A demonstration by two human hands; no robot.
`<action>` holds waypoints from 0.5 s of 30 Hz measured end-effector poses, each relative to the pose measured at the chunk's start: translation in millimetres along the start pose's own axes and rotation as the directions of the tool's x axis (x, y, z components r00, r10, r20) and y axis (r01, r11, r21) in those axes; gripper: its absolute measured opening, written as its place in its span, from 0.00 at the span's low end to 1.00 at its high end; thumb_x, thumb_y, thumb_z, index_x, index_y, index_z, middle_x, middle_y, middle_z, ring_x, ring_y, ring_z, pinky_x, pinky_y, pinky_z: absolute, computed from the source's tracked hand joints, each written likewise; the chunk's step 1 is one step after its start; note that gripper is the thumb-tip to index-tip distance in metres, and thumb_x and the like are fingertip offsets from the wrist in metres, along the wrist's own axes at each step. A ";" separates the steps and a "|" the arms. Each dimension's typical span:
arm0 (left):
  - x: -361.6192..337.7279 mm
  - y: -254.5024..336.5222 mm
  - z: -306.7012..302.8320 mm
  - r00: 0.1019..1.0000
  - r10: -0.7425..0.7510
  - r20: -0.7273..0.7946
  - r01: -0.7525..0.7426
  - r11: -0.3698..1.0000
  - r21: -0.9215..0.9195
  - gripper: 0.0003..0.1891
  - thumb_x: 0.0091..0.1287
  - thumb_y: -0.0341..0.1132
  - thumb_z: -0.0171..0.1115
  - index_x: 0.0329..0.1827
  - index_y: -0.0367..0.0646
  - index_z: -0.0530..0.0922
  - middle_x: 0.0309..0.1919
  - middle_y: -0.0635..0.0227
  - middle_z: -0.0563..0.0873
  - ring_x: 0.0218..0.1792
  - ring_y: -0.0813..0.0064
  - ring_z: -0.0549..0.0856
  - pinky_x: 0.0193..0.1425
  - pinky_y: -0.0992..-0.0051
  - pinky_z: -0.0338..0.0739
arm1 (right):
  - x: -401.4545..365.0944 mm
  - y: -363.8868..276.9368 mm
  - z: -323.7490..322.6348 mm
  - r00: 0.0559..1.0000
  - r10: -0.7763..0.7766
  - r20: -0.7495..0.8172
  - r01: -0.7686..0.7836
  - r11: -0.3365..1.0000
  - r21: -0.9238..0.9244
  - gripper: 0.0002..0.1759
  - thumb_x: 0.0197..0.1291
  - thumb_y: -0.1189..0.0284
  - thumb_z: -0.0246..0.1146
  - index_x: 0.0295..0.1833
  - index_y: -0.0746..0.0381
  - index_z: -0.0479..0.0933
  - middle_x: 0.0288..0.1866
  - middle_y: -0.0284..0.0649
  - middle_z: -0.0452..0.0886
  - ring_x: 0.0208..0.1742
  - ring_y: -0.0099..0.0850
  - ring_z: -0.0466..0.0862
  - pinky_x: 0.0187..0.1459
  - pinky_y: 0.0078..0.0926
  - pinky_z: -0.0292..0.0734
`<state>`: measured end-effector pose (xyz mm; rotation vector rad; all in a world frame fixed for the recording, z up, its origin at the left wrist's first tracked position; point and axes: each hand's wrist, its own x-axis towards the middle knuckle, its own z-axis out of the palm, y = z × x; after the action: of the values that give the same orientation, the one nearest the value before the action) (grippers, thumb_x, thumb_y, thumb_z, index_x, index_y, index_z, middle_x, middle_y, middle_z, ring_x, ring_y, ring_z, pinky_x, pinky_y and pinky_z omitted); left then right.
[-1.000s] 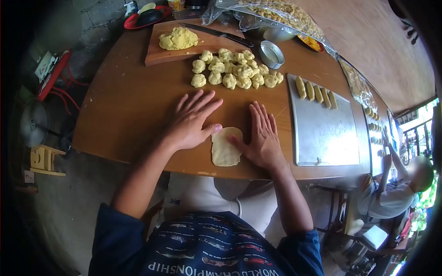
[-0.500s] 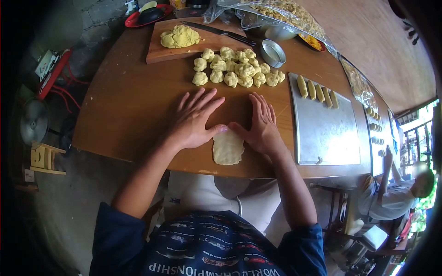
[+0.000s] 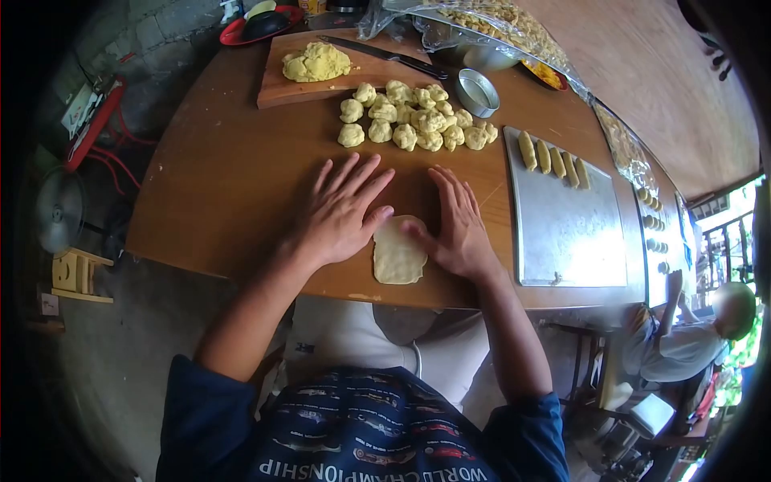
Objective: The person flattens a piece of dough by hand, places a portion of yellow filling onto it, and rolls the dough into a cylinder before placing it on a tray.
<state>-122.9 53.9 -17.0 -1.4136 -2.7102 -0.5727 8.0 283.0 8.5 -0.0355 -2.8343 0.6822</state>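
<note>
A thin, flattened sheet of pale dough [image 3: 398, 255] lies on the wooden table near its front edge. My left hand [image 3: 337, 213] is spread at the sheet's left side, its thumb tip at the upper left edge. On the other side, my right hand [image 3: 459, 225] has its fingers stretched forward and its thumb over the sheet's right edge. Neither hand grips anything. Several yellow dough lumps [image 3: 430, 121] sit in a cluster beyond my fingertips. To the right, a metal tray [image 3: 566, 233] holds several rolled dough pieces [image 3: 544, 158] along its far side.
A cutting board [image 3: 277, 90] at the back bears a yellow dough mass [image 3: 316, 63] and a knife [image 3: 385, 55]. Beside the lumps stands a round metal tin [image 3: 477, 93]. Plastic-covered food [image 3: 498, 18] is at the back right. Another person [image 3: 683, 349] sits at the far right.
Both thumbs have moved apart at the sheet's top, uncovering its upper edge. My right thumb now lies lower, over the right side.
</note>
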 end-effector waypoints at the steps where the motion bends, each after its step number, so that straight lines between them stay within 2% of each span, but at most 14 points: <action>1: -1.0 -0.8 -0.3 1.000 0.010 0.005 -0.010 1.000 0.021 0.37 0.89 0.59 0.59 0.96 0.55 0.67 0.97 0.58 0.62 0.97 0.51 0.57 0.99 0.40 0.45 | -1.2 -2.4 0.4 1.000 -0.005 0.002 0.005 1.000 0.002 0.59 0.75 0.38 0.72 0.93 0.67 0.59 0.94 0.58 0.65 0.97 0.55 0.60 0.96 0.60 0.49; 3: -3.3 1.0 -3.7 1.000 0.013 0.004 -0.013 0.999 0.029 0.38 0.89 0.59 0.59 0.96 0.54 0.67 0.97 0.58 0.62 0.97 0.50 0.57 0.99 0.40 0.45 | -3.2 -5.9 0.8 0.999 -0.041 0.007 0.041 0.997 -0.059 0.58 0.75 0.38 0.73 0.92 0.67 0.60 0.92 0.58 0.66 0.96 0.55 0.62 0.96 0.60 0.51; 8: -13.0 11.5 -21.1 0.998 0.052 0.046 -0.053 0.998 0.023 0.41 0.88 0.61 0.60 0.96 0.49 0.66 0.97 0.55 0.62 0.97 0.49 0.58 0.99 0.41 0.46 | -4.5 -8.4 -5.6 0.998 -0.063 0.003 0.063 0.998 -0.015 0.60 0.72 0.37 0.76 0.92 0.67 0.61 0.92 0.57 0.67 0.96 0.54 0.62 0.96 0.60 0.51; 10: -18.0 7.5 -17.1 0.995 0.099 0.000 -0.099 0.995 0.025 0.42 0.87 0.65 0.59 0.94 0.46 0.70 0.95 0.52 0.65 0.96 0.46 0.61 0.99 0.40 0.48 | -6.3 -10.6 -5.9 0.998 -0.065 0.020 0.066 0.998 -0.025 0.61 0.71 0.37 0.76 0.92 0.66 0.61 0.92 0.56 0.68 0.96 0.54 0.62 0.96 0.60 0.51; 15: -19.7 6.2 -15.5 0.995 0.094 0.018 -0.095 0.995 0.044 0.44 0.85 0.65 0.61 0.94 0.46 0.69 0.96 0.52 0.63 0.96 0.48 0.60 0.99 0.41 0.47 | -5.4 -5.8 -3.1 0.996 -0.088 0.032 0.088 0.996 -0.014 0.61 0.70 0.36 0.76 0.93 0.64 0.61 0.93 0.56 0.67 0.96 0.53 0.63 0.96 0.59 0.49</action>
<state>-108.6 36.4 -4.5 -1.5318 -2.6328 -0.4942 14.1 278.8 12.7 0.0977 -2.8513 0.6472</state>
